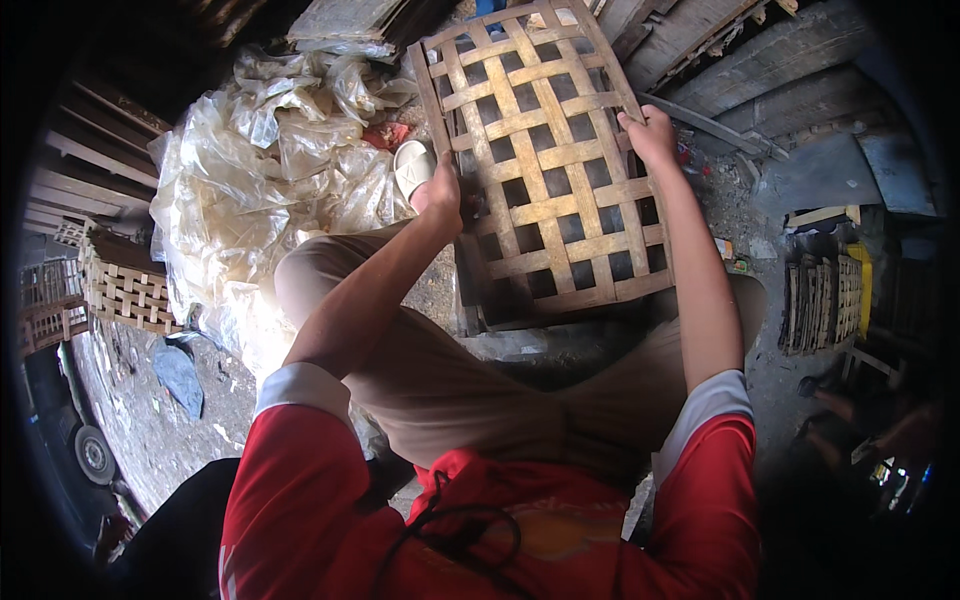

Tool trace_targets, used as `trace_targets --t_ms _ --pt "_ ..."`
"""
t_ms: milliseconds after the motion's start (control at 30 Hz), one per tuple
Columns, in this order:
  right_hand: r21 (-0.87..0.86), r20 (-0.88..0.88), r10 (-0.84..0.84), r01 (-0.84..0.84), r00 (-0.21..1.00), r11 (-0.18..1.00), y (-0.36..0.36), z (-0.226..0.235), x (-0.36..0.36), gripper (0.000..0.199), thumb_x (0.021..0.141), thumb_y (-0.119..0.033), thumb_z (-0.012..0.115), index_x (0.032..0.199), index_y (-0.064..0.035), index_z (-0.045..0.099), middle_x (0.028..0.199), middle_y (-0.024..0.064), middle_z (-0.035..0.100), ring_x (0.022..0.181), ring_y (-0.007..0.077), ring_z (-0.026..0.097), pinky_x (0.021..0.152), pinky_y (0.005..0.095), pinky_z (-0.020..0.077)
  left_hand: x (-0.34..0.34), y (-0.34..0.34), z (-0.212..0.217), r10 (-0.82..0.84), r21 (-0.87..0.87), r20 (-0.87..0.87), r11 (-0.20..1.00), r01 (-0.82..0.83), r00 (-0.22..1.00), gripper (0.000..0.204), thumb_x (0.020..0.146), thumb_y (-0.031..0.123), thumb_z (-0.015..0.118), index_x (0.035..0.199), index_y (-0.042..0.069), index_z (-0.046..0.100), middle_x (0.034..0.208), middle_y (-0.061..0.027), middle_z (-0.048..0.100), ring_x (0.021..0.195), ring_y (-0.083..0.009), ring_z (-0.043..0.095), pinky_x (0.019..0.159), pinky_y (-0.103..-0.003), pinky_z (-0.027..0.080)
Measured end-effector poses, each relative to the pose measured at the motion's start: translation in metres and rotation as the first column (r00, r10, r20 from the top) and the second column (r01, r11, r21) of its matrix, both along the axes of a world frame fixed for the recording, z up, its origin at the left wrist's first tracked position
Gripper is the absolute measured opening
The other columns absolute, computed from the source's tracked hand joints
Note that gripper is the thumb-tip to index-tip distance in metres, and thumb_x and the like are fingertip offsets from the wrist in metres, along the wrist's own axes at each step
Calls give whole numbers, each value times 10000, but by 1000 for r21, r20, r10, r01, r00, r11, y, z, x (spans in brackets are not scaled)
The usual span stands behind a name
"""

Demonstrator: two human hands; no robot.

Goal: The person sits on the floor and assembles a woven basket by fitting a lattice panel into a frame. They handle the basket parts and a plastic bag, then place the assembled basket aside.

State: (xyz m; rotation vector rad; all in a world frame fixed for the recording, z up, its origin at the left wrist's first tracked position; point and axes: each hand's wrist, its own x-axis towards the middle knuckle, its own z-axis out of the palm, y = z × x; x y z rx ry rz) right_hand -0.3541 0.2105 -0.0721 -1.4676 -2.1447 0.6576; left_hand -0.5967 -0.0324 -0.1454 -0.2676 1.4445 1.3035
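A rectangular woven panel [556, 181] of flat, pale wood-like strips, set in a frame, lies tilted in front of my knees. Dark gaps show through its open weave. My left hand [442, 188] grips the panel's left edge, its thumb along the frame and its other fingers mostly hidden. On the opposite side, my right hand [652, 136] is closed around the right edge, higher up. Something dark sits under the panel's near end, but I cannot make out what it is. A pale slipper [412, 168] on my foot shows beside my left hand.
Crumpled clear plastic sheeting [290, 150] is heaped at the left. Woven crates [125, 285] stand beyond it, near a vehicle wheel [95, 455]. Planks [790, 90] lean at the upper right, above a stack of woven panels [822, 300]. Another person [875, 425] is at the far right.
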Motion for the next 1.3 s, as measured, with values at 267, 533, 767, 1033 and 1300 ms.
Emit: trace_targets --t_ms 267,533,767,1033,1300 --pt "-90 63 -68 73 996 993 13 -41 47 397 901 -341 740 1172 -55 691 1114 211 713 1055 332 688 906 430 527 8 19 4 -443 -266 -574 896 355 688 773 899 537 615 1334 -99 541 1180 -268 676 1068 -398 665 930 -474 508" --pt "553 -10 51 -37 999 832 -131 166 138 169 997 -78 608 1081 1 732 1045 145 707 987 286 672 910 365 503 -19 10 -17 -519 -321 -696 843 432 497 681 897 451 672 1384 1 520 1290 -212 603 1177 -340 569 968 -444 485" --pt "19 -9 -317 317 948 948 -359 54 346 200 1047 -145 555 1065 19 669 979 103 690 894 210 648 834 352 529 30 14 70 -469 -346 -851 839 419 236 885 823 468 749 1450 -65 424 1489 -316 307 1343 -501 423 1154 -495 360" --pt "-524 -110 -601 468 792 712 -511 11 328 386 852 -149 767 1206 -35 662 1090 84 714 1035 191 664 851 341 520 34 27 99 -178 6 -915 891 454 361 730 822 379 766 1366 -9 471 1384 -267 384 1219 -422 552 1083 -449 437" --pt "-761 -174 -711 365 681 536 -527 41 323 461 851 -176 779 1268 -34 642 1194 45 679 922 125 662 787 299 525 29 36 94 238 238 -970 892 385 49 550 768 246 831 1193 -37 626 1292 -294 593 1224 -423 543 1064 -468 431"
